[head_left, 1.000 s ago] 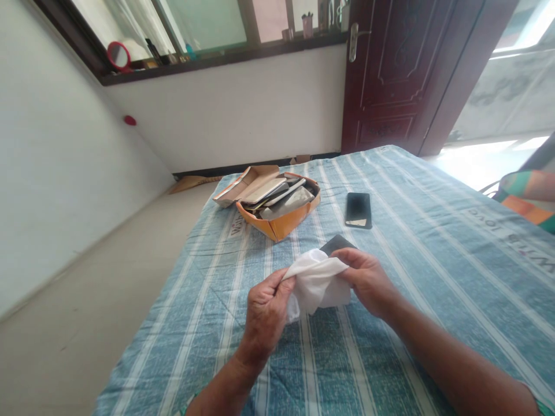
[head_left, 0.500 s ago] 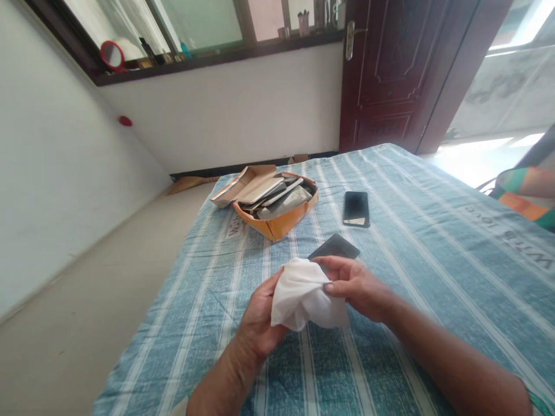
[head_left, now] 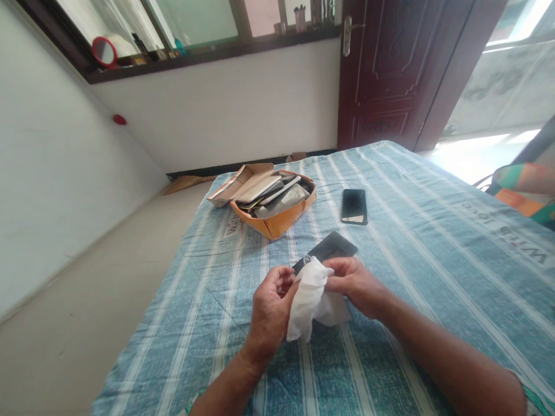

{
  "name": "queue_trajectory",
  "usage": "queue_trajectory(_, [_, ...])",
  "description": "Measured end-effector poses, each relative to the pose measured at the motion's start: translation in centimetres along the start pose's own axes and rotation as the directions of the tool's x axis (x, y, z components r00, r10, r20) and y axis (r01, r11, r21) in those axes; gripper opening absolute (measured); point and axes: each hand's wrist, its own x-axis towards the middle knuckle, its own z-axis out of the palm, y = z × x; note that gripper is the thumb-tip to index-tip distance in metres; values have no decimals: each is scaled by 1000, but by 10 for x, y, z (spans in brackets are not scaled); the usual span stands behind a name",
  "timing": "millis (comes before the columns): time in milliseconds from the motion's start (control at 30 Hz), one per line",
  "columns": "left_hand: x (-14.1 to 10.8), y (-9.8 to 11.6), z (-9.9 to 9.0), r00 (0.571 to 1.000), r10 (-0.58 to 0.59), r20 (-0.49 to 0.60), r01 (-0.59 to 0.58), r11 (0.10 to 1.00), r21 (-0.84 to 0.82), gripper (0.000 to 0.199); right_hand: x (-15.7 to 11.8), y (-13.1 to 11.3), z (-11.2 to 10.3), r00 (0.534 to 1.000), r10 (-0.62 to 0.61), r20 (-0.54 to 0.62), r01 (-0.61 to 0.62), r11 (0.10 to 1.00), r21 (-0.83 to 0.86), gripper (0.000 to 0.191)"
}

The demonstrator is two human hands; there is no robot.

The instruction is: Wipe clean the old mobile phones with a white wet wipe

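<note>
A thin white cloth [head_left: 309, 300] hangs bunched between my two hands, above the striped bed cover. My left hand [head_left: 273, 306] is at its left side, fingers curled, with the thumb against the cloth. My right hand [head_left: 353, 284] pinches the cloth's upper right part between thumb and fingers. Just beyond the hands lies a dark, flat phone-like device [head_left: 333, 247], its near end partly covered by the cloth. Farther back, a black smartphone [head_left: 354, 206] rests face up. Whether anything is wrapped inside the cloth is hidden.
An orange cardboard box [head_left: 277, 224], its lid open, holds several flat devices at the far left of the blue striped cover [head_left: 208, 341]. Past the far edge stand a white wall and a dark red door [head_left: 381, 81]. A colourful cloth [head_left: 524, 188] hangs at the right.
The cloth has gone from spread over my left palm to bunched and hanging. My left hand has turned, its fingers now curled beside the cloth. The view has shifted slightly.
</note>
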Motion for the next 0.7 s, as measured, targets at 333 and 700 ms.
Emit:
queue_trajectory(333, [-9,9,-5,882,425,202,-471,799,373,24,0,-3,2,994,-27,-107,35,997,74,17])
queue_trajectory(700, [-4,-8,4,986,49,160,-71,988,138,25,0,-3,10,981,43,-191,-7,982,189,31])
